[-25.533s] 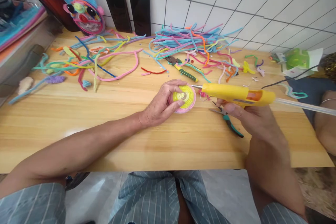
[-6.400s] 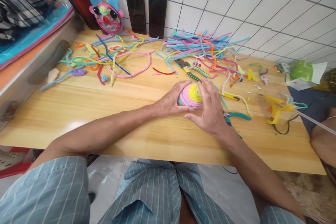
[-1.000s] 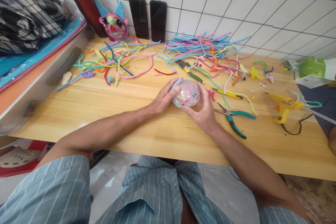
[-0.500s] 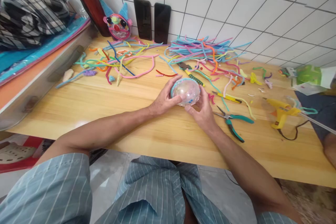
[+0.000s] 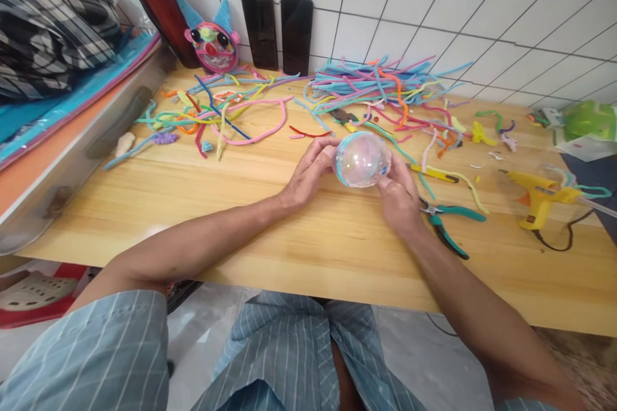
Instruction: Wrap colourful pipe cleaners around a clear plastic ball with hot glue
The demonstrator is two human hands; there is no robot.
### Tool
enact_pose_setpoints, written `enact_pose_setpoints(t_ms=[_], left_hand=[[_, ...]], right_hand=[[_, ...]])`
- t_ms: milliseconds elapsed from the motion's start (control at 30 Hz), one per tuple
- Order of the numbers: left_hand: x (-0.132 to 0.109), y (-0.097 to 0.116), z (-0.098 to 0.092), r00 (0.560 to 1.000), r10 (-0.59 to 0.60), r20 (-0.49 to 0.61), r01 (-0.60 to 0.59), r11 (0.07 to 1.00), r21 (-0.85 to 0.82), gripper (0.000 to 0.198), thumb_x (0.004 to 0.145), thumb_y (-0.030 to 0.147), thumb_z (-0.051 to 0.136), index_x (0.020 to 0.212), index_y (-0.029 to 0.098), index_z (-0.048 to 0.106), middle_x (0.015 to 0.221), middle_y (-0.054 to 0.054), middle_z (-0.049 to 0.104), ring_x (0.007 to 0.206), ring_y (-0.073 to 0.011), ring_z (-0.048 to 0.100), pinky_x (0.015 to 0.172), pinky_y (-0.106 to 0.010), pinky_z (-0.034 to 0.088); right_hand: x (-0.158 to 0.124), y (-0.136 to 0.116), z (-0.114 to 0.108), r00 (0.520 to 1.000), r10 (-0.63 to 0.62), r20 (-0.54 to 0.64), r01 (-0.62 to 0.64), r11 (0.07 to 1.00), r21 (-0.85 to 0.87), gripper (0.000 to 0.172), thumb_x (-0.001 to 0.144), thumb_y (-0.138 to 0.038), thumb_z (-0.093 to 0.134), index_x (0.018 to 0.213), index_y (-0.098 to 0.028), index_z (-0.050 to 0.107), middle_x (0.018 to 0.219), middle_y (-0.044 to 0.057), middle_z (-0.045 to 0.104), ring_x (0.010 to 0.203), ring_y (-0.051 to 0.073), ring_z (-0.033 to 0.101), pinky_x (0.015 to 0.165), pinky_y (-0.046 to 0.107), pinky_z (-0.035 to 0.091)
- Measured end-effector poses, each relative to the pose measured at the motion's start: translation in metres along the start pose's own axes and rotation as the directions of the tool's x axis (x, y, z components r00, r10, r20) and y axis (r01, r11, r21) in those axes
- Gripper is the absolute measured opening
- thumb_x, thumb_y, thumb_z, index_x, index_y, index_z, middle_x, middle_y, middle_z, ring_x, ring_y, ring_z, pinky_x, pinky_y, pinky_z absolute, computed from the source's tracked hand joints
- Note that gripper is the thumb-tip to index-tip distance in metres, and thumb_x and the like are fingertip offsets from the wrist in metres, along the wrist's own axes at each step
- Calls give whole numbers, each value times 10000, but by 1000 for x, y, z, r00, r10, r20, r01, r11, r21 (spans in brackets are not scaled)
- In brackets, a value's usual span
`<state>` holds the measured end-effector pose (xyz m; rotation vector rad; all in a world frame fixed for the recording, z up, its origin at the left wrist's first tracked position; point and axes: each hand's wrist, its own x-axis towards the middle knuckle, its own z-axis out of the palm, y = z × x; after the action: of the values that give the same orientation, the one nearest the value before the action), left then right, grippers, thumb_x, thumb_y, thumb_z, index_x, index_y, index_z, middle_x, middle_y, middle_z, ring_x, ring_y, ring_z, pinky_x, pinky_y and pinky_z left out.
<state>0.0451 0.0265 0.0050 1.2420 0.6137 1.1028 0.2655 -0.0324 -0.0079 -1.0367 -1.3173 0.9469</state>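
A clear dome (image 5: pixel 362 159) is held between left hand (image 5: pixel 310 171) and right hand (image 5: pixel 401 196), each grip half-curled around it. A yellow glue gun (image 5: pixel 540 194) is placed near the counter's (image 5: pixel 308 244) right edge.

Clear dome (image 5: pixel 364 158), plastic-looking and pretty shiny, few bright glare spots on it. Pinkish stuff showing through, light-blue edging curving round top and left side, small dark-blue bit low on right. Rounded side more or less facing camera. Held between left hand (image 5: pixel 311 173) and right hand (image 5: pixel 401 196), over wooden table (image 5: pixel 289 241). Can't tell if underside's touching wood.
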Motion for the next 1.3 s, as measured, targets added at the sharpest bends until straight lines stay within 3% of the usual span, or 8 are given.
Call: enact_pose_setpoints(t_ms=[200,433,567,700,833,1000,1133,1300], left_hand=[[2,0,0,1000,17,-19,-14,992,129,491,1041,703,623,1215,246,579,1323,-67,683,1174,-224,666,1045,-376,585],[8,-4,-5,999,19,46,-28,979,200,464,1011,464,601,1403,219,558,1530,-111,660,1382,-279,645,1199,-437,524],[11,-6,-8,997,56,45,-64,974,219,398,945,310,561,1327,207,601,1439,-96,709,1396,-265,644,1238,-439,506],[13,-5,-9,1000,18,-21,-12,974,226,270,995,408,596,1188,220,583,1285,-73,738,1214,-236,702,1091,-403,575],[11,-4,-9,999,-30,-16,33,978,204,414,984,582,701,1116,234,520,1187,-60,723,1097,-223,716,994,-384,598],[6,-10,-10,997,-9,81,-12,967,253,623,940,438,731,1470,248,465,1633,-159,541,1348,-300,674,1128,-493,595],[5,-14,-17,985,70,155,-125,917,379,778,913,386,753,1614,260,442,1736,-172,464,1595,-388,493,1333,-598,432],[12,-16,-27,953,180,245,-272,864,423,917,859,368,811,1680,313,407,1820,-130,367,1733,-396,299,1440,-604,263]], right_hand=[[0,3,-4,999,-34,-30,32,997,-68,717,908,-616,827,1555,-378,631,1702,51,625,1611,408,545,1345,686,437],[-4,0,2,1000,-14,-7,13,989,-147,776,923,-614,854,1602,-385,557,1724,74,601,1656,387,499,1371,663,416],[-6,0,6,999,5,-40,-11,989,-150,816,897,-623,887,1600,-364,563,1721,92,604,1651,366,510,1373,632,429],[-6,-1,6,996,-10,-84,-6,981,-195,785,925,-653,848,1597,-346,583,1722,111,599,1625,364,541,1357,627,450],[-3,-3,3,985,-12,-170,-33,967,-254,718,953,-685,795,1554,-327,636,1620,134,684,1517,379,643,1264,656,539],[4,-5,-2,974,-46,-221,-7,972,-234,594,943,-692,809,1406,-325,747,1439,96,801,1386,348,734,1220,639,579],[6,-8,-2,982,-48,-184,2,971,-240,502,949,-653,826,1325,-322,801,1414,79,822,1362,337,748,1268,626,543],[4,-7,-1,994,-34,-107,8,972,-234,592,954,-684,806,1434,-343,744,1566,77,739,1495,343,666,1310,618,509]])
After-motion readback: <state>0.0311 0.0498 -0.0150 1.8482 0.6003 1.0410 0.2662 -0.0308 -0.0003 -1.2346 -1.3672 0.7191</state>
